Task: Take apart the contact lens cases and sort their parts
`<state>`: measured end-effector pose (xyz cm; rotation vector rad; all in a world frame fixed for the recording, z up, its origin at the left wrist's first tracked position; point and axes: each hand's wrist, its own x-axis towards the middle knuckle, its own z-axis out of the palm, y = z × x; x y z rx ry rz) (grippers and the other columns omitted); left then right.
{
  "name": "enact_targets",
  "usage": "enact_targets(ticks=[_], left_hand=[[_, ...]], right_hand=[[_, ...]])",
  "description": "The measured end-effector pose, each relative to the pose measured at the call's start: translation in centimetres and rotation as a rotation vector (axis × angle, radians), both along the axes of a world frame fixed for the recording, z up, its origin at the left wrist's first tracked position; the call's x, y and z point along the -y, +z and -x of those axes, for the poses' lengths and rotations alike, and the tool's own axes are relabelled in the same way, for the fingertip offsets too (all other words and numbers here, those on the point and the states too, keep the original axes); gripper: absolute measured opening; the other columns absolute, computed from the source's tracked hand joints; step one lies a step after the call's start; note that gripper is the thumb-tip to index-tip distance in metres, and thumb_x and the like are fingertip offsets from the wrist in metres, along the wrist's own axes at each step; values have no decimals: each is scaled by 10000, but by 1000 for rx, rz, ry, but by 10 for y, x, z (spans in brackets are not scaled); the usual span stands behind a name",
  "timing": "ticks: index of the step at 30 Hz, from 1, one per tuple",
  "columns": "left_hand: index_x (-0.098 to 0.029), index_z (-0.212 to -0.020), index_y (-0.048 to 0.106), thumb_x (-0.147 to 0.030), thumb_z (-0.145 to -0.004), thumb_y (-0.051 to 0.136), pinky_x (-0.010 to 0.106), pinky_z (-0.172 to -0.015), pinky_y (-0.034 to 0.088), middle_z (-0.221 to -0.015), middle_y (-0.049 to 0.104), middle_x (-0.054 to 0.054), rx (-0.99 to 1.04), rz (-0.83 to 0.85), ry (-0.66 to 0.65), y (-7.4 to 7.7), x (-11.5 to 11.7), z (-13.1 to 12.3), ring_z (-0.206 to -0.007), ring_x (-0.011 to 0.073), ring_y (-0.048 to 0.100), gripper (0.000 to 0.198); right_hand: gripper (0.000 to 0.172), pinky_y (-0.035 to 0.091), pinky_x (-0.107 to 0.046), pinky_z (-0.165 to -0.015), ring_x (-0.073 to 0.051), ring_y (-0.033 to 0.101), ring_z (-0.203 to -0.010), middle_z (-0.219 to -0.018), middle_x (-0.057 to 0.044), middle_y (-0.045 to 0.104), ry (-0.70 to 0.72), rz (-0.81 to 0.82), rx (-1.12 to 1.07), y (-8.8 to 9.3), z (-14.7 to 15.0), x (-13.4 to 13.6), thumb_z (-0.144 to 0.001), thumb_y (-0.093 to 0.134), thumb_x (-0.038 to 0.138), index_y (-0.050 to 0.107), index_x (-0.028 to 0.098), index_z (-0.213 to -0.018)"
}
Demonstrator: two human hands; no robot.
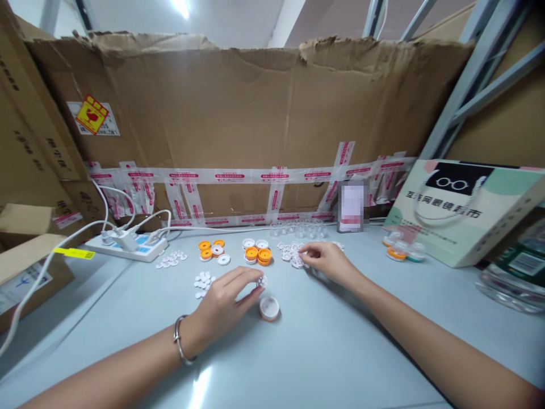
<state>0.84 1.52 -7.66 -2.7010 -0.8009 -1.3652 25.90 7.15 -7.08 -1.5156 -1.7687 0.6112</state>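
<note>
Between the thumb and fingertips of my left hand is a small white perforated disc. Just below it on the table stands a round white cup-like piece with an orange base. My right hand reaches to a pile of white perforated pieces, its thumb and fingertips close together at the pile's right edge; whether a piece is between them I cannot make out. Orange and white ring caps lie between the two hands. Small white discs are scattered left of my left hand.
More orange and white caps and white pieces lie to the left, near a power strip. Clear cups line the back by a propped phone. Finished-looking capped pieces, a paper bag and a bottle stand right.
</note>
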Motion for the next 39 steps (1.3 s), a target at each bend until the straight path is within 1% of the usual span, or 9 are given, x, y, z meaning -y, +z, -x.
enact_targets(ticks=[3,7,11,17,24,28,32,34,39], left_hand=[[-173,-1017,551,-123,-830,546,263,-752,519,-911,629,59,-7,42,2,-1,-1,0,-841,140,601,193],[-177,-998,556,-154,-841,543,238,-666,511,-832,600,45,-37,54,1,-2,2,-3,-743,127,587,159],[-193,-1049,540,-168,-865,514,218,-610,500,-766,595,22,-92,39,-27,-4,7,-6,-669,112,579,188],[-199,-1277,371,-302,-832,570,370,-919,464,-1184,549,114,-107,103,22,-2,3,-2,-1086,207,524,499],[-216,-1138,486,-368,-860,505,360,-865,469,-1114,577,86,-263,361,-12,6,-3,11,-1023,203,546,318],[-206,-1119,493,-504,-708,642,357,-850,449,-1098,551,82,-343,512,-30,6,-2,8,-996,222,528,529],[-194,-1014,537,-488,-682,670,337,-791,441,-1000,547,63,-337,601,-3,5,-1,3,-912,212,525,463],[-191,-950,553,-462,-707,656,326,-761,434,-955,545,53,-319,637,18,4,-1,1,-871,204,521,379],[-188,-887,560,-419,-736,638,307,-750,415,-924,540,39,-258,657,23,-1,-1,-3,-848,186,513,287]], right_hand=[[224,401,-283,-570,-161,549,-589,-610,-21,616,47,-15,-73,4,12,11,-699,587,332,679,145,-781],[257,461,-296,-708,-172,605,-760,-819,-47,669,366,116,-371,10,45,42,-674,643,384,643,165,-810],[249,479,-301,-717,-156,615,-734,-772,-27,659,463,210,-533,7,65,61,-658,670,371,599,174,-792],[209,460,-301,-678,-164,595,-689,-711,-29,645,202,14,-315,12,20,25,-666,634,375,617,170,-706],[164,423,-270,-550,-175,586,-569,-571,-34,641,-119,50,51,-1,-70,-29,-631,637,321,644,158,-621],[147,393,-270,-528,-191,584,-567,-554,-43,643,-122,96,124,-5,-78,-31,-630,644,298,678,156,-608],[225,383,-298,-594,-217,562,-675,-700,-72,646,-184,-47,242,7,-60,-19,-660,644,388,700,172,-694],[273,387,-293,-605,-199,541,-682,-740,-65,623,-116,-123,232,12,-37,-6,-691,620,437,688,178,-743],[347,409,-255,-634,-154,531,-701,-769,-16,583,395,-42,121,7,33,34,-595,739,418,644,182,-830]])
